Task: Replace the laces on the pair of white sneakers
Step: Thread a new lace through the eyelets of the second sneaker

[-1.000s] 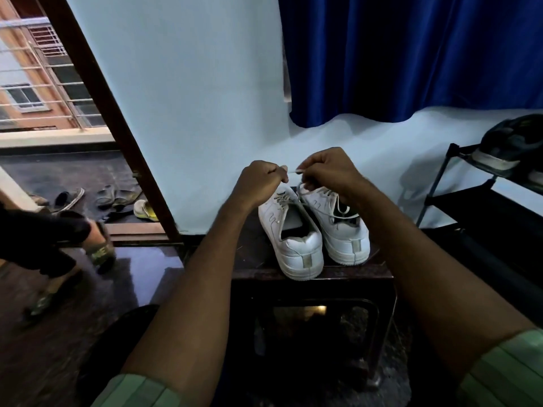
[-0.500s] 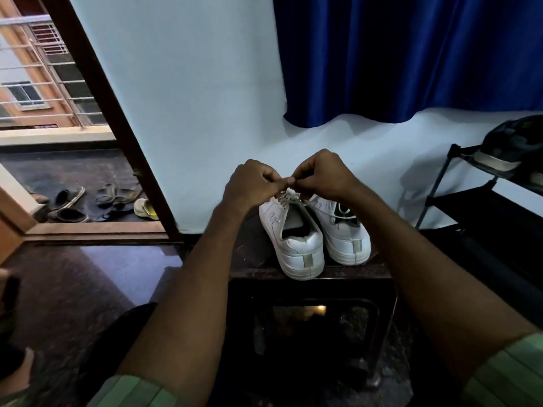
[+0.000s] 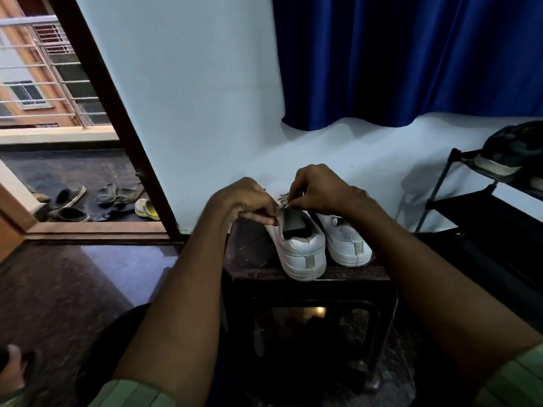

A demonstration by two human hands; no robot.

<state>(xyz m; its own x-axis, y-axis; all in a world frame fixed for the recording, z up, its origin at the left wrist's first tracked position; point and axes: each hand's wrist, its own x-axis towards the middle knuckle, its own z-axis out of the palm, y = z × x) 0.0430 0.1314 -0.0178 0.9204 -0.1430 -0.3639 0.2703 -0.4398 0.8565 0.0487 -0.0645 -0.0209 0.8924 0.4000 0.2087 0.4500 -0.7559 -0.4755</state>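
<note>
Two white sneakers stand heel-toward-me on a small dark stool (image 3: pixel 252 259): the left sneaker (image 3: pixel 302 248) and the right sneaker (image 3: pixel 346 242). My left hand (image 3: pixel 244 201) has curled fingers that pinch the left sneaker's collar edge by the tongue. Over the same shoe's eyelets my right hand (image 3: pixel 320 189) pinches a thin white lace (image 3: pixel 283 198). The front halves of both shoes are hidden behind my hands.
A black shoe rack (image 3: pixel 470 207) with a dark shoe (image 3: pixel 511 154) on top stands at the right. Sandals (image 3: pixel 70 201) lie outside the open doorway at left. A blue curtain (image 3: pixel 411 60) hangs above. Someone's foot (image 3: pixel 11 374) shows at the bottom left.
My left hand has dropped from the lace to the left sneaker's collar. My right hand stays over the eyelets with the lace. The person at the left has moved out, leaving a foot at the corner.
</note>
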